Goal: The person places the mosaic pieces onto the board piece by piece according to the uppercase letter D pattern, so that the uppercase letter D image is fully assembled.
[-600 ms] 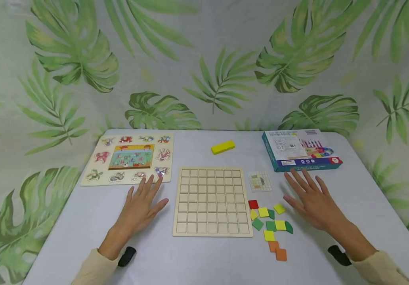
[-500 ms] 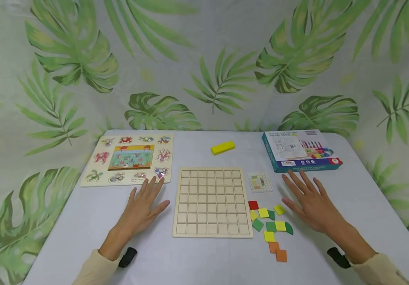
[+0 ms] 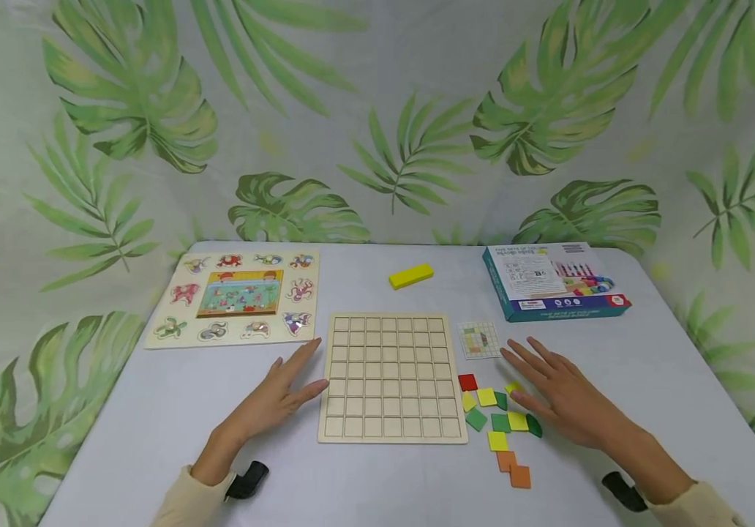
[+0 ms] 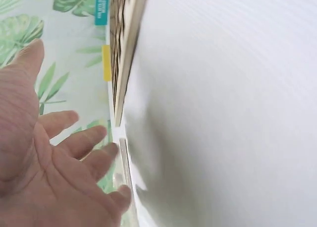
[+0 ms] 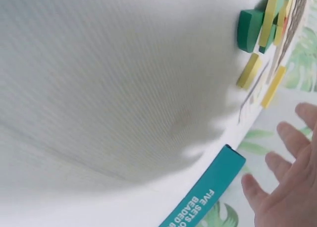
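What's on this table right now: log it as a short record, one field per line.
Left hand: empty, fingers extended, by the grid board's left edge
Right hand: empty, fingers extended, near the tiles
Grid board: between the hands, no tiles in its cells
Tiles: red, yellow, green, orange; loose, right of the board
Pattern card: beyond the tiles
Puzzle board: far left, sea-animal pieces
Yellow block: beyond the grid board
Box: far right, lying flat

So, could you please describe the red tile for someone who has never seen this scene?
Start at the wooden grid board. To its right, on the near side of the small printed card, lie coloured tiles. The red tile is a square beside the board, the only red one among yellow, green and orange.
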A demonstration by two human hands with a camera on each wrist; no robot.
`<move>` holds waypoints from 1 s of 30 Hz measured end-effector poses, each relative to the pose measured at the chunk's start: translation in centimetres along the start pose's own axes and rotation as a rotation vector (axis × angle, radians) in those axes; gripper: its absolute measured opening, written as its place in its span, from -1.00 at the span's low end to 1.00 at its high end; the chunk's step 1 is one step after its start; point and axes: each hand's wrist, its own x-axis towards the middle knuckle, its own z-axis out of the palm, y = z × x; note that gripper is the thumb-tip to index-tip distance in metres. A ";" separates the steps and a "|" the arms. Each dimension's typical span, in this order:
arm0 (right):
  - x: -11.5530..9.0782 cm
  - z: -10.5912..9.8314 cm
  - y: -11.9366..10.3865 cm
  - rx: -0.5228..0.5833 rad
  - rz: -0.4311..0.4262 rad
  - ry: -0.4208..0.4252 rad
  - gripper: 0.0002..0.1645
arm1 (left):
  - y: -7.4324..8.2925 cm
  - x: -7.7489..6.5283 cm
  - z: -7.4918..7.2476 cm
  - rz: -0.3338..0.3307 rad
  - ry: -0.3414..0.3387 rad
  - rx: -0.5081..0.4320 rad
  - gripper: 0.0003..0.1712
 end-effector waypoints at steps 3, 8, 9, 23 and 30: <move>-0.2 0.4 -0.2 0.038 -0.034 -0.009 -0.18 | -0.2 0.3 0.1 -0.015 -0.024 -0.009 -0.10; -0.5 0.8 -0.3 0.091 -0.101 0.008 -0.24 | -0.5 0.6 0.1 -0.003 -0.050 0.019 -0.14; -0.5 0.8 -0.2 0.098 -0.121 0.017 -0.25 | -0.6 0.6 0.1 0.004 -0.055 0.030 -0.14; -0.5 1.1 -0.1 0.285 -0.222 0.010 -0.53 | -0.7 1.1 -0.6 0.051 -0.178 0.115 0.05; -0.3 1.3 0.0 0.412 -0.229 -0.070 -0.68 | -0.5 1.1 -0.8 0.030 -0.228 0.102 0.18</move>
